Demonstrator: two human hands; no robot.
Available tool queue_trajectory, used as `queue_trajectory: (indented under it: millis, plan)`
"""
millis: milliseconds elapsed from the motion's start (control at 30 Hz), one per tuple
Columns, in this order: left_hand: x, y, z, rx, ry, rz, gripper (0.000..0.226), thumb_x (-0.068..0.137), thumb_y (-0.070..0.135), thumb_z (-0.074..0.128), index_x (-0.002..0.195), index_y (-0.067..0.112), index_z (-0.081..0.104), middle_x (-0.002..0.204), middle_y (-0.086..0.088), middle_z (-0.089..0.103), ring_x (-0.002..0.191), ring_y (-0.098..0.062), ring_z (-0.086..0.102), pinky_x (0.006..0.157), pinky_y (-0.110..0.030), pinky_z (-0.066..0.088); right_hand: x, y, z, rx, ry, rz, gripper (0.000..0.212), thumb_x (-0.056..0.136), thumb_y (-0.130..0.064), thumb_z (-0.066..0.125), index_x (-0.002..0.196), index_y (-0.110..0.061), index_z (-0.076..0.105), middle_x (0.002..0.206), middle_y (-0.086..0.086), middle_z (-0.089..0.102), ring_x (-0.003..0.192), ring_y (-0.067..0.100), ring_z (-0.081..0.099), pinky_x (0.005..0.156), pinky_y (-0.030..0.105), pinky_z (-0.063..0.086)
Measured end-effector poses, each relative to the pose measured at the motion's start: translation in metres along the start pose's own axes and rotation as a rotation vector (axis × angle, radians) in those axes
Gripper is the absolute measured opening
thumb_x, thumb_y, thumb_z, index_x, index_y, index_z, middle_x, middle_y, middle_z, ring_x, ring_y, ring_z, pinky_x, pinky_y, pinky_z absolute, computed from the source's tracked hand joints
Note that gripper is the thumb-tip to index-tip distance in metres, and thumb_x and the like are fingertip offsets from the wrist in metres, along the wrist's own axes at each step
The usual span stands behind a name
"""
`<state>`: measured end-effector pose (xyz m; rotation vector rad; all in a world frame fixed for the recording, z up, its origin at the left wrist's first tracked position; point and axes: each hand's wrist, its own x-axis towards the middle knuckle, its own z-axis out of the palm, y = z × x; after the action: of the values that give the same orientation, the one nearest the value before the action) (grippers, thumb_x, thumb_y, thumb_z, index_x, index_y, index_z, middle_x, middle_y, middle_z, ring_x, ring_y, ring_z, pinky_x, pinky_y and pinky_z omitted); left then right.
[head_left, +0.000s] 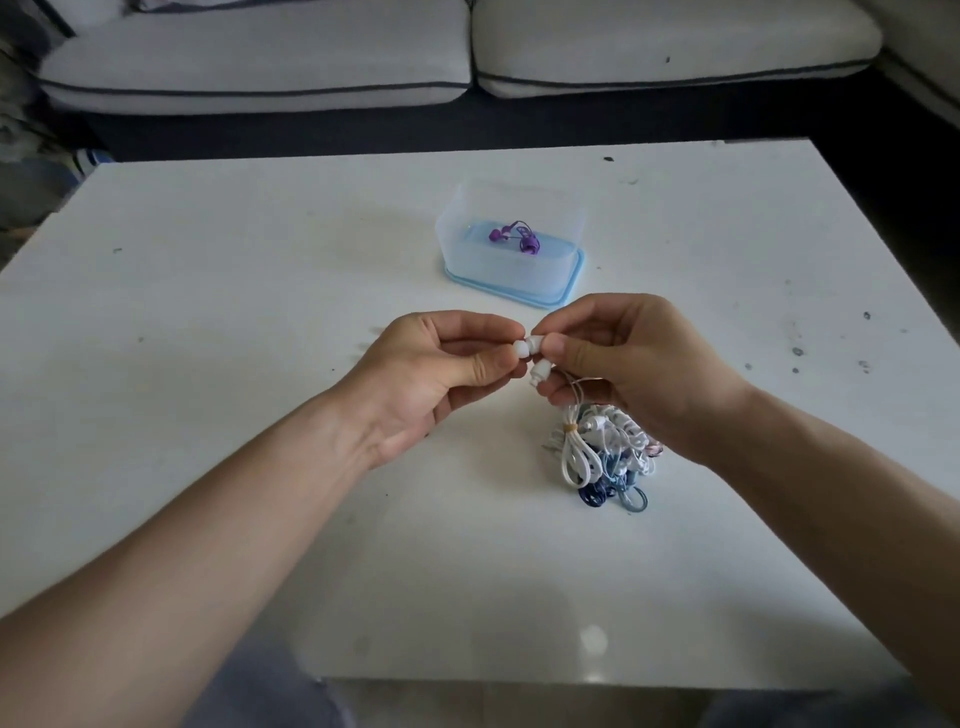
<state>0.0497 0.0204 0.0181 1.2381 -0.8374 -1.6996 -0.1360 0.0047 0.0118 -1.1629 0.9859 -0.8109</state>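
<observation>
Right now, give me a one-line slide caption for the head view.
Left hand and right hand pinch white earbuds above a pile of earphones; purple earphones lie in the blue box behind.

Both hands are raised over the white tabletop (260, 519), fingertips meeting at centre. The left hand (431, 374) pinches a white earbud (521, 349) between thumb and forefinger. The right hand (623, 358) pinches the same piece from the other side; a second earbud (540, 371) sticks out just below its thumb. A thin white cord (571, 395) hangs from the right hand to a coiled white bundle (574, 452) bound by a yellow band. It hangs against a heap of blue and white earphones (618, 467). Farther back stands a clear blue box (509, 270) holding purple earphones (514, 236). A pale sofa (467, 52) lies beyond.
</observation>
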Motion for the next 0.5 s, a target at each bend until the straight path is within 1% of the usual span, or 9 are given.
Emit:
queue_trajectory:
  millis: [33,133,200,367,500]
  plan:
    - [0.0014,-0.0008,-0.0009,0.008,0.001,-0.003,0.023,0.061,0.002,0.069,0.083,0.008,0.07,0.075,-0.007,0.075,0.068,-0.014,0.072,0.063,-0.017,0.055,0.0002,0.0006,-0.0002,-0.005,-0.001,-0.001,0.002,0.081,-0.009,0.071,0.083,-0.009,0.073,0.076,0.014,0.073,0.066,0.023,0.068,0.065,0.032,0.059]
    - [0.0046,-0.0037,-0.0024,0.025,0.007,-0.009,0.021,0.06,0.003,0.07,0.08,0.01,0.071,0.075,-0.007,0.075,0.066,-0.014,0.072,0.062,-0.017,0.056,0.0014,0.0036,-0.001,-0.026,0.0,-0.004,0.007,0.087,-0.002,0.068,0.084,-0.008,0.072,0.077,0.014,0.073,0.065,0.023,0.068,0.067,0.034,0.06]
    - [0.0065,-0.0059,-0.0023,0.028,0.005,-0.013,0.02,0.06,0.003,0.07,0.079,0.01,0.072,0.074,-0.007,0.075,0.066,-0.014,0.072,0.061,-0.017,0.056,0.0012,0.0052,-0.0021,-0.037,-0.001,-0.005,0.009,0.088,-0.002,0.068,0.084,-0.008,0.072,0.077,0.014,0.073,0.064,0.022,0.068,0.066,0.033,0.059]
    - [0.0084,-0.0082,-0.0036,0.043,-0.004,-0.022,0.026,0.06,0.003,0.069,0.086,0.007,0.069,0.075,-0.006,0.075,0.067,-0.013,0.072,0.061,-0.016,0.055,0.0019,0.0087,-0.0032,-0.038,0.009,-0.004,0.006,0.089,-0.001,0.069,0.086,-0.005,0.072,0.077,0.015,0.073,0.064,0.023,0.068,0.062,0.03,0.056]
    - [0.0082,-0.0087,-0.0035,0.044,-0.009,-0.018,0.024,0.061,0.003,0.069,0.084,0.008,0.068,0.074,-0.006,0.075,0.065,-0.013,0.072,0.061,-0.016,0.055,0.0018,0.0098,-0.0034,-0.024,-0.002,0.009,0.004,0.089,-0.001,0.067,0.089,-0.003,0.071,0.077,0.014,0.073,0.064,0.022,0.067,0.063,0.03,0.057]
